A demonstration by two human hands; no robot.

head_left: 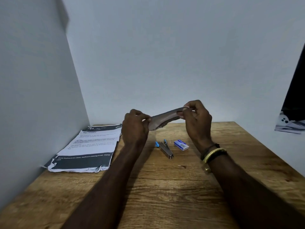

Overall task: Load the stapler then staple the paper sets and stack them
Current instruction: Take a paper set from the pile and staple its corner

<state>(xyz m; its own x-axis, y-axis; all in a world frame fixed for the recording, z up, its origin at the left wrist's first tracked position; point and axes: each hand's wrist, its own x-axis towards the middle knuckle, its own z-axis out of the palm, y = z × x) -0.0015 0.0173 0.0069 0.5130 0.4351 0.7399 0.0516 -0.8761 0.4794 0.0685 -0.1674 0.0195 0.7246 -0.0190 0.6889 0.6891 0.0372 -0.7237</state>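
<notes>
Above desk centre: paper set (pixel 165 119) pinched at both ends, held up off wooden desk (pixel 165 187), prob. to square sheets or check a corner before stapling/stacking. Left hand (pixel 135 124) nipping left end btwn thumb + fingertips, narrow pinch; right hand (pixel 197 119) same on right end, higher, so set tilts up to right and sags mid. Both forearms stretched fwd, wrists raised, gold bangle (pixel 214 154) on right wrist. Stapler (pixel 164 148) lying on desk below hands, hinged open, untouched – loaded or not, can't tell. Staple box (pixel 181 145) just beside it, right. Paper pile (pixel 89 149) flat by left wall, well apart from hands.
</notes>
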